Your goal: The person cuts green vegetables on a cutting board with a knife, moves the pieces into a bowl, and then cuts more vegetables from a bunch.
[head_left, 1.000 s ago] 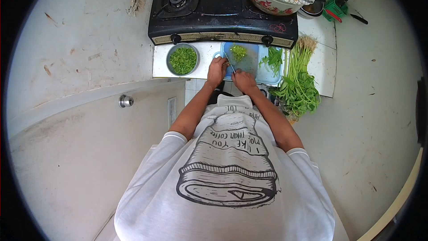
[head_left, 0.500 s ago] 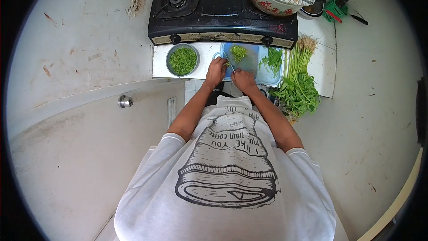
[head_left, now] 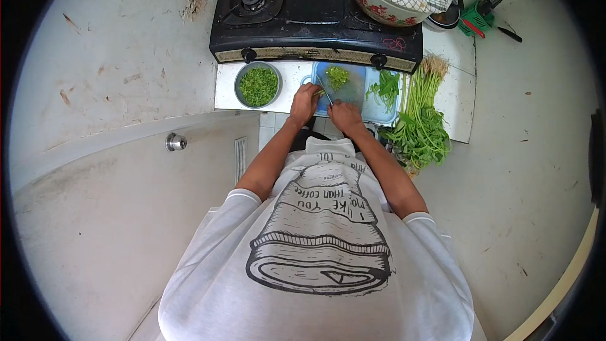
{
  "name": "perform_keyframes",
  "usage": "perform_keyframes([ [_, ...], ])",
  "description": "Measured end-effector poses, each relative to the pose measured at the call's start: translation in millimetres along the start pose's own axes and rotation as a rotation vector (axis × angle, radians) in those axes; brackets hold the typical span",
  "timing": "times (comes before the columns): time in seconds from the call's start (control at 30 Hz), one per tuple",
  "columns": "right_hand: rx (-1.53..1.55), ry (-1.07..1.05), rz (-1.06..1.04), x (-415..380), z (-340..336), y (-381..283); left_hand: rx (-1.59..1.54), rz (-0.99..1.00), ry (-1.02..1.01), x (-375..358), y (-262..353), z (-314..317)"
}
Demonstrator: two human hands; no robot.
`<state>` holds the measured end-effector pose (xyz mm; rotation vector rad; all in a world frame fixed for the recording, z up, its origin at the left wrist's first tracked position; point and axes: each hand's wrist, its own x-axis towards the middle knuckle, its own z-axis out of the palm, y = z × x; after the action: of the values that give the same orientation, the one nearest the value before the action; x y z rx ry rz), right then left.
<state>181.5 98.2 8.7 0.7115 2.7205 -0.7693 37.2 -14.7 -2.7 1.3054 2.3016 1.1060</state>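
On a blue cutting board (head_left: pixel 356 79), my right hand (head_left: pixel 345 115) is closed round the handle of a knife (head_left: pixel 324 90). Its blade points up and left, beside the fingers of my left hand (head_left: pixel 305 100). That hand is closed on green stems (head_left: pixel 319 93) at the board's left side. A small pile of chopped greens (head_left: pixel 337 77) lies just past the blade. Loose green leaves (head_left: pixel 386 86) rest on the right part of the blue surface.
A grey bowl of chopped greens (head_left: pixel 279 79) stands at the left. The black stove (head_left: pixel 309 33) runs behind, with a cloth-covered pot (head_left: pixel 388 11). Rooted leafy greens (head_left: pixel 424 110) hang over the counter edge at right, and a green basket (head_left: pixel 473 17) sits beyond.
The view has shifted slightly. Both hands keep nearly the same places, and the knife's blade is tilted a little differently beside the left fingers.
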Motion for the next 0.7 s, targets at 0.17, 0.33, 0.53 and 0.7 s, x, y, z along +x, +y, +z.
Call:
perform_keyframes([
  [0.17,0.009,-0.055,-0.004,-7,3,6,-0.002,-0.022,0.007,-1,5,-2],
  [0.33,0.007,-0.028,-0.019,-5,4,6,0.022,-0.022,-0.008,0,5,-4],
  [0.53,0.016,-0.097,0.052,-19,-7,7,0.016,-0.044,0.012,-2,3,0],
  [0.7,0.026,-0.123,0.01,-12,-14,4,0.07,-0.027,-0.002,-2,0,1],
])
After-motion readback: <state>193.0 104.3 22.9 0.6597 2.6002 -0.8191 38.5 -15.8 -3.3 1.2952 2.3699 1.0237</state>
